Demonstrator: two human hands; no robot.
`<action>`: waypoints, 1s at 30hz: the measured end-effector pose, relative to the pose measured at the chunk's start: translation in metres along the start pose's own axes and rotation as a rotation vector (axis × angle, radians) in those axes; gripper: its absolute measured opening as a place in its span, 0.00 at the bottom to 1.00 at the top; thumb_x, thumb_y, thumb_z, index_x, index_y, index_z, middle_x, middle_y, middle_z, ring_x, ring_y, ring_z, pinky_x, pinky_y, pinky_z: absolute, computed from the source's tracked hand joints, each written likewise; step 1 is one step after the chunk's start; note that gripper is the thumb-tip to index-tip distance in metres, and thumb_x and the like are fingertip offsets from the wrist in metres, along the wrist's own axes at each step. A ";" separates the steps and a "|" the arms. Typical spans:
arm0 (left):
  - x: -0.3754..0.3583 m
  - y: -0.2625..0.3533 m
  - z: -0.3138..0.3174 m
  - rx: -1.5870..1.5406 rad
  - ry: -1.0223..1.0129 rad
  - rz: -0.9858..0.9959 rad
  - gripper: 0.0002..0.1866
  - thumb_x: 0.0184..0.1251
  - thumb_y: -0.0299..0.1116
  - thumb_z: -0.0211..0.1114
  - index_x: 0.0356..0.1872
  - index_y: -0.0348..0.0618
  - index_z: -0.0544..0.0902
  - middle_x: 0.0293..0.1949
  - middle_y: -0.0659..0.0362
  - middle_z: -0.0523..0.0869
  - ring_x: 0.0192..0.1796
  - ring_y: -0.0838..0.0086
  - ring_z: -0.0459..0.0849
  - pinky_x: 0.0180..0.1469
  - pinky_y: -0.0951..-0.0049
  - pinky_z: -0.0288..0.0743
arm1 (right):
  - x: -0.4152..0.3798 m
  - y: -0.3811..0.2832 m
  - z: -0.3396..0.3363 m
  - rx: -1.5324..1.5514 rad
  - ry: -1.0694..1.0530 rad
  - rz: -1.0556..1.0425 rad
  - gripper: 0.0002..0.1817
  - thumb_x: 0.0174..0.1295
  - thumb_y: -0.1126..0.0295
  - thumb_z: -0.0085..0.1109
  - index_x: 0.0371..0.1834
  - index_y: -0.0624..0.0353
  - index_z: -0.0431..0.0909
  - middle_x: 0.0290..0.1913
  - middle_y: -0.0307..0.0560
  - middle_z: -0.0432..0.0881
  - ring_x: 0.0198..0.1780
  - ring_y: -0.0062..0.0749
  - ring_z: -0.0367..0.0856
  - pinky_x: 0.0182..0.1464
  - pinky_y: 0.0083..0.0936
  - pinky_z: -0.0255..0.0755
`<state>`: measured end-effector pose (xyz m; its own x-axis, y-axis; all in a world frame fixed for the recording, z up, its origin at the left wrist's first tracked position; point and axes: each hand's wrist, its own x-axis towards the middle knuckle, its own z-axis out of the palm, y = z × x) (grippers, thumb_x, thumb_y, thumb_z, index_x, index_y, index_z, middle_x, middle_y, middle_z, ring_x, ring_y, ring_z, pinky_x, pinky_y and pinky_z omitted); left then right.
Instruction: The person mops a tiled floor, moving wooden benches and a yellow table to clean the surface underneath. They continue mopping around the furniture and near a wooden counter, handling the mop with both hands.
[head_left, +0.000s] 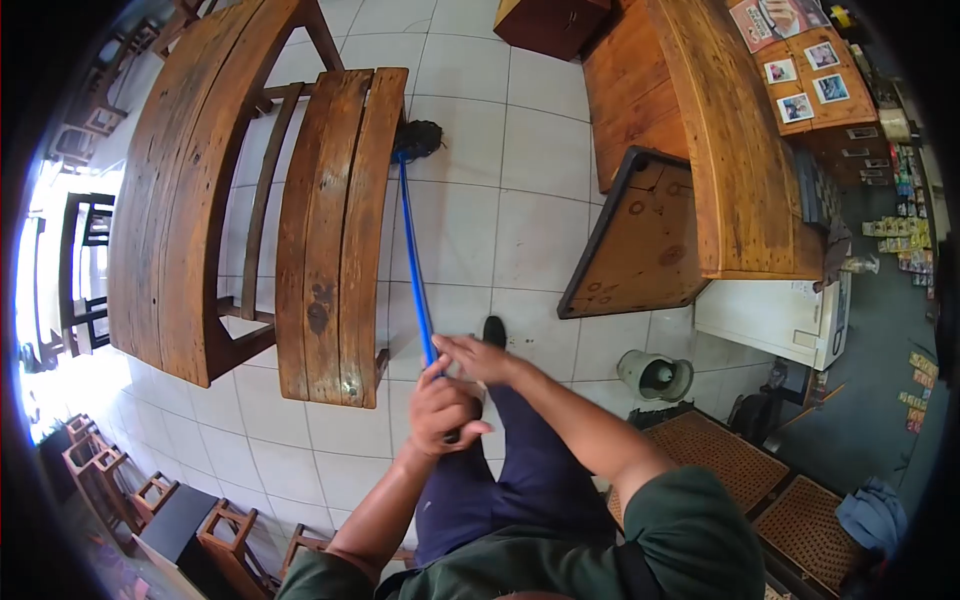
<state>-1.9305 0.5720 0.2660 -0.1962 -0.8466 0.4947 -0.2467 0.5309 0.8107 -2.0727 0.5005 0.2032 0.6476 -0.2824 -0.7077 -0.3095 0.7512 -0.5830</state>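
Note:
A mop with a long blue handle (pixel 414 260) slants away from me across the floor. Its dark, stringy head (pixel 420 139) lies on the tiles against the right side of a wooden bench, partly hidden by the bench. My left hand (pixel 443 408) is curled round the near end of the handle, thumb sticking out to the right. Just ahead of it, my right hand (pixel 473 358) closes on the handle too, its fingers reaching across from the right. The handle's near end is hidden by my hands.
The wooden bench (pixel 330 240) and a long table (pixel 180 190) stand on the left. On the right are a wooden counter (pixel 725 150), a leaning black-edged board (pixel 640 235), a white chest (pixel 770 325) and a gas cylinder (pixel 655 375). Woven seats (pixel 720 455) and stools (pixel 230 530) lie nearer.

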 end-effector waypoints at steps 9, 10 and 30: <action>0.042 0.020 -0.111 -0.082 0.555 -0.259 0.17 0.63 0.41 0.56 0.18 0.46 0.66 0.18 0.66 0.67 0.20 0.75 0.67 0.30 0.69 0.66 | 0.185 -0.127 -0.053 -1.251 0.479 -1.167 0.18 0.51 0.61 0.72 0.44 0.52 0.81 0.63 0.56 0.75 0.68 0.52 0.69 0.65 0.41 0.67; 0.060 0.013 -0.125 -0.184 0.593 -0.132 0.16 0.59 0.41 0.53 0.16 0.49 0.62 0.16 0.66 0.62 0.20 0.75 0.63 0.33 0.68 0.63 | 0.196 -0.141 -0.047 -1.167 0.311 -0.909 0.13 0.55 0.56 0.68 0.32 0.54 0.81 0.48 0.56 0.80 0.55 0.51 0.76 0.54 0.41 0.72; 0.218 -0.061 0.026 -0.783 0.301 -0.334 0.26 0.60 0.38 0.61 0.06 0.45 0.59 0.07 0.62 0.61 0.08 0.71 0.59 0.18 0.67 0.57 | 0.069 -0.026 -0.289 -0.804 0.982 -0.830 0.21 0.59 0.66 0.59 0.10 0.57 0.68 0.12 0.50 0.68 0.17 0.51 0.72 0.22 0.39 0.65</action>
<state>-1.9834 0.3559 0.3166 0.0535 -0.9844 0.1675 0.4923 0.1719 0.8533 -2.2212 0.2892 0.0541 0.2175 -0.9670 0.1329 -0.5981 -0.2397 -0.7647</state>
